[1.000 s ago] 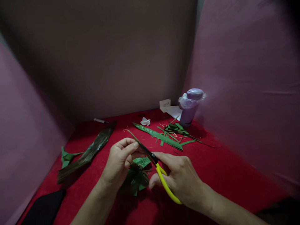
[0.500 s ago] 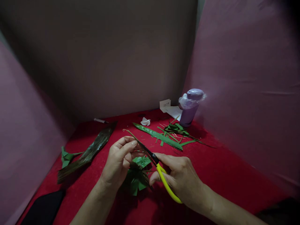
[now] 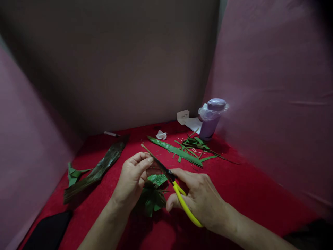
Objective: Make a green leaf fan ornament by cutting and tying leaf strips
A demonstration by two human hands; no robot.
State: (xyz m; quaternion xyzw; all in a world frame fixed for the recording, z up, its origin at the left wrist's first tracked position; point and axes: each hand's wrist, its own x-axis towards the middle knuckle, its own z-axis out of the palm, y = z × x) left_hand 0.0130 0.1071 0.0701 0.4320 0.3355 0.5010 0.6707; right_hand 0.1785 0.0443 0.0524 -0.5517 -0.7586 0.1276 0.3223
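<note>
My left hand [image 3: 132, 180] pinches a thin brown leaf strip [image 3: 146, 149] between thumb and fingers, and the strip's free end points up and to the left. My right hand [image 3: 200, 199] is wrapped around yellow-handled scissors [image 3: 182, 203], whose dark blades meet the strip right beside my left thumb. Below both hands a folded green leaf piece [image 3: 153, 198] lies on the red cloth [image 3: 247, 187], partly hidden by my left hand.
A long dark leaf [image 3: 99, 168] lies at the left with a folded green piece [image 3: 74, 173] beside it. A green leaf [image 3: 177, 151] and several cut scraps [image 3: 196, 142] lie farther back. A purple bottle [image 3: 211, 118], white papers [image 3: 188, 119], a crumpled tissue [image 3: 161, 134] and a pen [image 3: 111, 134] stand near the back wall. A black object [image 3: 49, 231] sits at the lower left.
Both hands stay almost in place. The strip's free tip has shifted slightly to the right, and the scissors have edged a little lower.
</note>
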